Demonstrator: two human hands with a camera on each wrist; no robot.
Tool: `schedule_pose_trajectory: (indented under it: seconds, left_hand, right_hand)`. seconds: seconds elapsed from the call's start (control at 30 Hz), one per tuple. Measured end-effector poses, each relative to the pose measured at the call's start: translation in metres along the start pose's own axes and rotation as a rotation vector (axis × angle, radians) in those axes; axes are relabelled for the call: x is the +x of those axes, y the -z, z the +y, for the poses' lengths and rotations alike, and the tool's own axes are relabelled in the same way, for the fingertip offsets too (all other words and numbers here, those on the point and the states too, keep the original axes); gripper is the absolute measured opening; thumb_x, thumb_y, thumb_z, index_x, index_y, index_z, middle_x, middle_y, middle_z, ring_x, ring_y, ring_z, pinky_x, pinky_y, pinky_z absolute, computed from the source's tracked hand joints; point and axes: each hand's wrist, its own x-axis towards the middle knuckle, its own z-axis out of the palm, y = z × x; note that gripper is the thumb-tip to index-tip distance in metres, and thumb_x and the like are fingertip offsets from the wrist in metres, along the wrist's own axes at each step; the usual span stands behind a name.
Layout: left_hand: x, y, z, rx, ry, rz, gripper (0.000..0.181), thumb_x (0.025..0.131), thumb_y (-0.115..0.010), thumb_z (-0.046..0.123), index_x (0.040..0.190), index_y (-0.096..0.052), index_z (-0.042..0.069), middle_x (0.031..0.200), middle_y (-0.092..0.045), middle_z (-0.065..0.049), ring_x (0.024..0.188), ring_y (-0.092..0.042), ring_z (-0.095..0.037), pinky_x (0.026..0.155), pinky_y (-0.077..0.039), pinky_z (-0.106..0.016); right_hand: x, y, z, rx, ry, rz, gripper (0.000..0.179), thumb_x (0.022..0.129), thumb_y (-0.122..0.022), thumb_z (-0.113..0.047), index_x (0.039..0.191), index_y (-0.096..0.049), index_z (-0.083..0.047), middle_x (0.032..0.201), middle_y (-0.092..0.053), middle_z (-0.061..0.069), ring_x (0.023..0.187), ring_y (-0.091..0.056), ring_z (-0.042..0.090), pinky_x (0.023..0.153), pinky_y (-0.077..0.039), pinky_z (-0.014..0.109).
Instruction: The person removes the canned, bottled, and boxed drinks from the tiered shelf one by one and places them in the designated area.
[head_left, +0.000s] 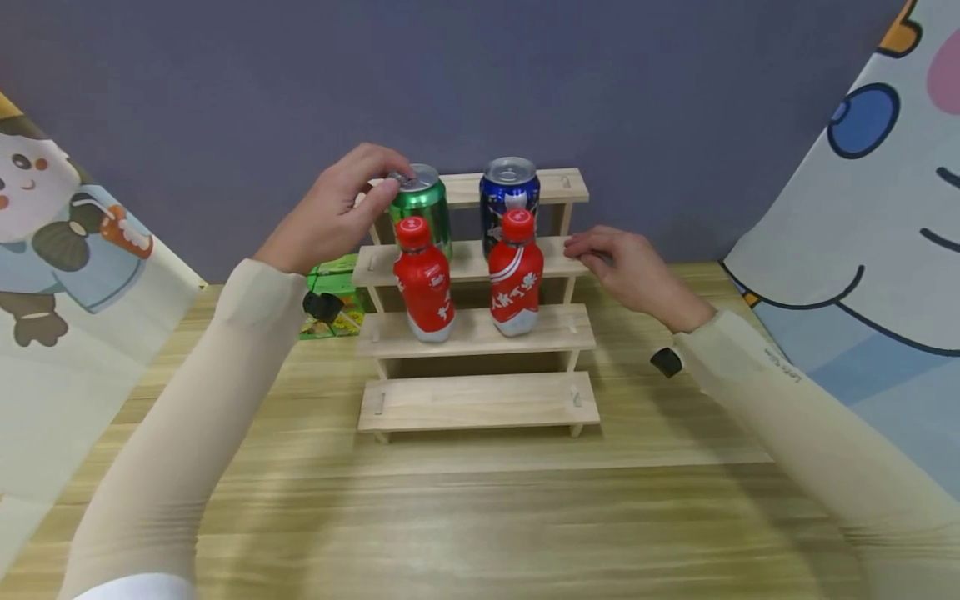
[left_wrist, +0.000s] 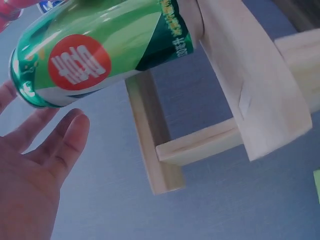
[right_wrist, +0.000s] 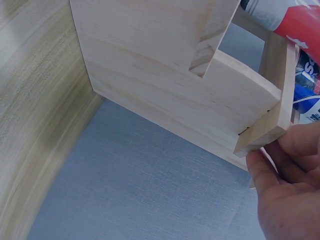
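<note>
A stepped wooden rack (head_left: 480, 404) stands against the grey-blue backing. On its second-highest tier are a green drink can (head_left: 422, 202), at left, and a dark blue can (head_left: 492, 197), at right. Two red-wrapped bottles (head_left: 427, 287) with red caps stand one tier lower, in front of the cans. My left hand (head_left: 336, 208) reaches over the green can, fingers at its top; in the left wrist view the thumb is apart from the can's side. With fingers and thumb, my right hand (right_wrist: 295, 185) grips the right end of the cans' tier.
Left of the rack, partly behind my left wrist, lies a green printed box (head_left: 337, 287). The rack's lowest tier has nothing on it. Cartoon-printed panels (head_left: 787, 250) flank both sides of the wood-grain table (head_left: 480, 533).
</note>
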Motion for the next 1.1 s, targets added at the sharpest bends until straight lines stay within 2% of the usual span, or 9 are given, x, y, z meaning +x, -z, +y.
schedule_pose_trajectory:
  seconds: [0.1, 0.33, 0.5, 0.63, 0.83, 0.97, 1.1]
  left_hand:
    - [0.002, -0.004, -0.003, -0.016, 0.026, -0.009, 0.032, 0.100, -0.042, 0.033, 0.123, -0.055, 0.014, 0.124, -0.048, 0.004, 0.101, -0.046, -0.011, 0.086, -0.042, -0.037]
    - [0.005, -0.007, -0.006, -0.055, 0.106, -0.051, 0.036, 0.095, -0.052, 0.038, 0.125, -0.049, 0.017, 0.120, -0.051, 0.002, 0.098, -0.055, -0.018, 0.085, -0.048, -0.040]
    - [0.006, -0.010, -0.007, -0.036, 0.093, -0.047, 0.040, 0.091, -0.062, 0.033, 0.124, -0.046, 0.015, 0.113, -0.055, 0.001, 0.090, -0.058, -0.016, 0.082, -0.049, -0.035]
    - [0.007, -0.011, -0.006, -0.003, 0.068, -0.035, 0.042, 0.089, -0.065, 0.028, 0.123, -0.046, 0.013, 0.115, -0.056, -0.003, 0.095, -0.056, -0.016, 0.084, -0.050, -0.035]
    - [0.000, -0.003, -0.006, 0.043, 0.004, 0.064, 0.041, 0.088, -0.068, 0.025, 0.120, -0.049, 0.007, 0.114, -0.057, -0.006, 0.094, -0.058, -0.015, 0.082, -0.051, -0.036]
    - [-0.012, 0.013, -0.006, 0.081, 0.019, 0.147, 0.041, 0.087, -0.069, 0.024, 0.118, -0.051, 0.004, 0.113, -0.059, -0.004, 0.093, -0.060, -0.014, 0.083, -0.050, -0.030]
    - [-0.033, 0.033, -0.006, 0.122, 0.038, 0.198, 0.040, 0.086, -0.071, 0.019, 0.117, -0.053, 0.003, 0.112, -0.059, -0.001, 0.093, -0.059, -0.008, 0.082, -0.048, -0.021]
  right_hand:
    - [0.000, 0.000, 0.001, -0.001, 0.001, 0.002, 0.021, 0.093, -0.056, 0.002, 0.109, -0.068, -0.004, 0.123, -0.059, 0.012, 0.117, -0.051, 0.029, 0.097, -0.039, 0.045]
    - [0.000, 0.000, -0.001, 0.000, -0.001, 0.007, 0.021, 0.093, -0.055, 0.001, 0.109, -0.068, -0.003, 0.123, -0.059, 0.012, 0.117, -0.051, 0.030, 0.097, -0.039, 0.045]
    - [0.001, -0.001, 0.000, -0.004, -0.001, 0.006, 0.021, 0.093, -0.056, 0.001, 0.108, -0.068, -0.003, 0.123, -0.059, 0.012, 0.117, -0.051, 0.029, 0.098, -0.039, 0.045]
    - [0.001, -0.001, 0.000, -0.008, -0.004, 0.005, 0.020, 0.093, -0.056, 0.001, 0.109, -0.068, -0.003, 0.123, -0.059, 0.013, 0.118, -0.051, 0.030, 0.099, -0.038, 0.045]
    - [0.001, -0.001, -0.001, 0.001, -0.015, -0.003, 0.021, 0.093, -0.055, 0.001, 0.109, -0.068, -0.003, 0.123, -0.058, 0.013, 0.118, -0.050, 0.030, 0.099, -0.038, 0.046]
    - [0.001, -0.001, -0.001, -0.001, -0.015, -0.001, 0.021, 0.094, -0.055, 0.000, 0.109, -0.068, -0.003, 0.124, -0.058, 0.013, 0.118, -0.050, 0.030, 0.098, -0.039, 0.046]
    - [0.000, -0.001, -0.001, 0.001, -0.013, 0.001, 0.021, 0.094, -0.055, 0.001, 0.109, -0.068, -0.003, 0.124, -0.058, 0.013, 0.118, -0.051, 0.030, 0.097, -0.039, 0.046]
